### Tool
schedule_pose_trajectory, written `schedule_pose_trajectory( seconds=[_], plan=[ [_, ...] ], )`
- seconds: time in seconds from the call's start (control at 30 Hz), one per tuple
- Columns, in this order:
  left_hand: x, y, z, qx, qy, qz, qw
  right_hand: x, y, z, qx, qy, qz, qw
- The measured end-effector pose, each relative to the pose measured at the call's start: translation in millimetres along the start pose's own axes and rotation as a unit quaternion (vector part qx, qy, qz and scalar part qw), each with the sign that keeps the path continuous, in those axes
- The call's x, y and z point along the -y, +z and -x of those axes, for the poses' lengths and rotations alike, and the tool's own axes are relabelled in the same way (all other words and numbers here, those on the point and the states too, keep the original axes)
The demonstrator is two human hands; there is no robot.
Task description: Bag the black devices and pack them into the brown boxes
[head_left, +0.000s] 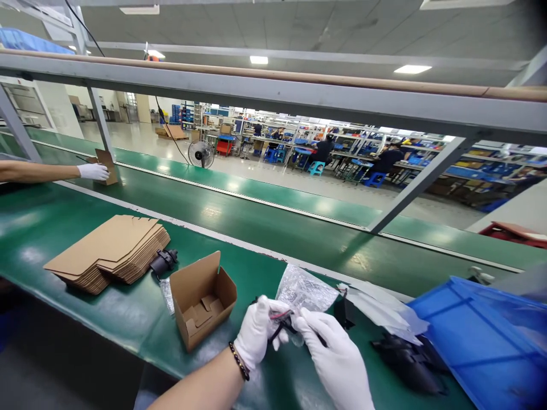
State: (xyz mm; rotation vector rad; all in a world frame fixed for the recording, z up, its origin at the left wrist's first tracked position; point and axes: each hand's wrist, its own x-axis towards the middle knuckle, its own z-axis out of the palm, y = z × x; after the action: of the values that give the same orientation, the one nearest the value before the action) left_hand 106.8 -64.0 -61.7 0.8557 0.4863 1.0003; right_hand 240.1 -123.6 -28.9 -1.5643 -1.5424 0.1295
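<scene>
In white gloves, both my hands are held together over the green bench. My left hand (255, 331) is closed around a black cable (277, 330) with a red wire showing. Against its other end my right hand (335, 356) pinches with thumb and forefinger; a dark piece shows under its fingers, partly hidden. Just beyond my hands lies a clear bubble-wrap bag (305, 287). An open cardboard box (200, 310) with its lid raised stands left of my left hand. Right of the bag is a small black part (343, 312).
Flat cardboard boxes (111, 245) are stacked at left, beside a black device (164, 262). A blue bin (482, 341) stands at right near white wrapping (380, 307) and a black device (410, 361). A co-worker's gloved hand (94, 171) touches another box. A metal frame (273, 91) crosses above.
</scene>
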Motion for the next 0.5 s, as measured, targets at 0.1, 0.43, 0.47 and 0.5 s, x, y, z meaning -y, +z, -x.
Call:
schedule_pose_trajectory(
  seconds=[0.1, 0.43, 0.47, 0.5],
  plan=[
    [-7.2, 6.6, 3.0, 0.003, 0.02, -0.02, 1.0, -2.4, 6.1, 5.3, -0.016, -0.037, 0.052, 0.998],
    [8.1, 9.3, -0.6, -0.057, 0.089, -0.033, 0.994, -9.4, 14.1, 11.1, -0.061, -0.035, 0.073, 0.995],
    [8.1, 9.4, -0.4, -0.052, 0.087, -0.043, 0.994, -6.5, 13.0, 9.8, -0.049, -0.031, 0.055, 0.997],
    [7.8, 9.8, -0.1, -0.046, 0.088, -0.062, 0.993, -3.7, 12.1, 8.8, -0.036, -0.026, 0.033, 0.998]
  ],
)
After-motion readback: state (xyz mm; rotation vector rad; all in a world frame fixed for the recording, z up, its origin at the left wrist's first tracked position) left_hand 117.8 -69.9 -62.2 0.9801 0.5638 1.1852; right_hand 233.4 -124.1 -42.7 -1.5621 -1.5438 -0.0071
